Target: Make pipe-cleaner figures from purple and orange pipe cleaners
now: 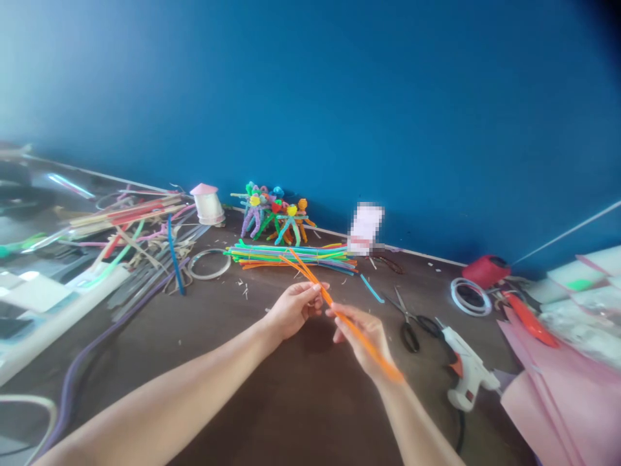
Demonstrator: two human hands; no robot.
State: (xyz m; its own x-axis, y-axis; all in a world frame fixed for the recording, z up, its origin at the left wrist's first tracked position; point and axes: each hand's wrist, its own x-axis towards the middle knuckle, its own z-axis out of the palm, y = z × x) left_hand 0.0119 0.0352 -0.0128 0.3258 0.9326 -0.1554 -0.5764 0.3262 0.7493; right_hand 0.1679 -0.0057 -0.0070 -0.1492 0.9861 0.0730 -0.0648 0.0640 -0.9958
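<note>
Head view: left hand (294, 310) and right hand (361, 338) both pinching orange pipe cleaner (310, 277), narrow grip, strands rising past left fingers, lower end running out past right palm; scissors (410, 327), glue gun (468, 366) right of right hand; pipe-cleaner bundle (291, 256) beyond; pipe-cleaner figures (276, 220) against blue wall (388, 97).

A deep blue painted wall (310, 103) fills the view, paler toward the left, and meets a dark brown wooden bench (291, 414) along a thin white strip (417, 252).
</note>
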